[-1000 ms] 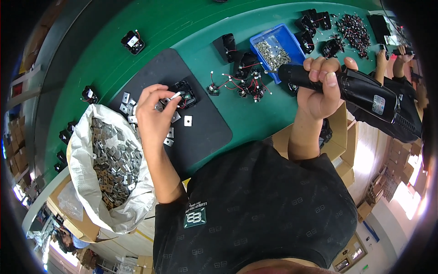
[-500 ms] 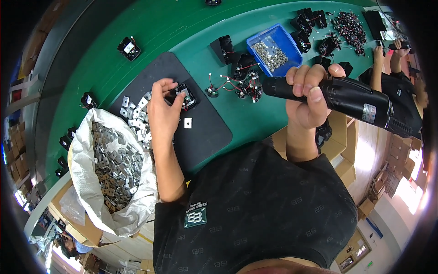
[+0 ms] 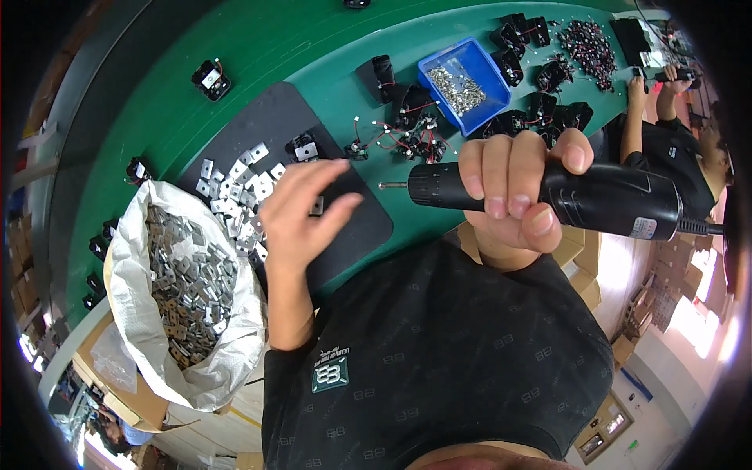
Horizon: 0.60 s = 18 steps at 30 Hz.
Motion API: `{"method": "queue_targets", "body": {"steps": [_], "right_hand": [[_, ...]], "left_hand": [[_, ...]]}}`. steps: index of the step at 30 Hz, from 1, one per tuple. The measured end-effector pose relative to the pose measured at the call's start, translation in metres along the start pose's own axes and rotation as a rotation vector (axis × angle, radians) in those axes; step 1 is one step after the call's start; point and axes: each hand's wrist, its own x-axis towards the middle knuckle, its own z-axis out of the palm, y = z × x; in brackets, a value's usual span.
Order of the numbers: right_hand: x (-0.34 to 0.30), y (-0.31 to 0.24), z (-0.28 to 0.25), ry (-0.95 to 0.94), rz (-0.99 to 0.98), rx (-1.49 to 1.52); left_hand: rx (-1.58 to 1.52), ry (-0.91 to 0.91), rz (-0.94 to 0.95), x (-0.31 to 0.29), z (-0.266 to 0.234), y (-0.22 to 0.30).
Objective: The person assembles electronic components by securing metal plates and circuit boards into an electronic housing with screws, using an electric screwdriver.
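Note:
My right hand is wrapped round a black electric screwdriver, held level above the green table; its bit points left. My left hand hovers over the black mat with thumb and fingers apart, holding nothing. Just beyond its fingertips a small black housing rests on the mat, with a silver metal plate on it. Another metal plate lies by my left thumb, partly hidden by the hand. Several loose plates are spread left of that hand.
A white sack full of metal plates stands at the left. Beyond the screwdriver are a blue tray of screws, wired small parts and black housings. Another person's arm is at the far right.
My left hand has let go of the housing and drawn back toward me, its fingers now spread. The screwdriver has moved left and slightly nearer me, its bit now showing.

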Motion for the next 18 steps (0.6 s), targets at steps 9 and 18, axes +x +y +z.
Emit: {"method": "queue_targets", "body": {"steps": [9, 18], "right_hand": [[-0.006, 0.0, 0.014, -0.015, 0.023, -0.019], [-0.005, 0.005, 0.016, -0.037, 0.018, -0.06]], "left_hand": [[-0.08, 0.022, 0.179, -0.002, 0.023, 0.006], [-0.102, 0.014, 0.195, 0.0, 0.018, 0.002]]}}
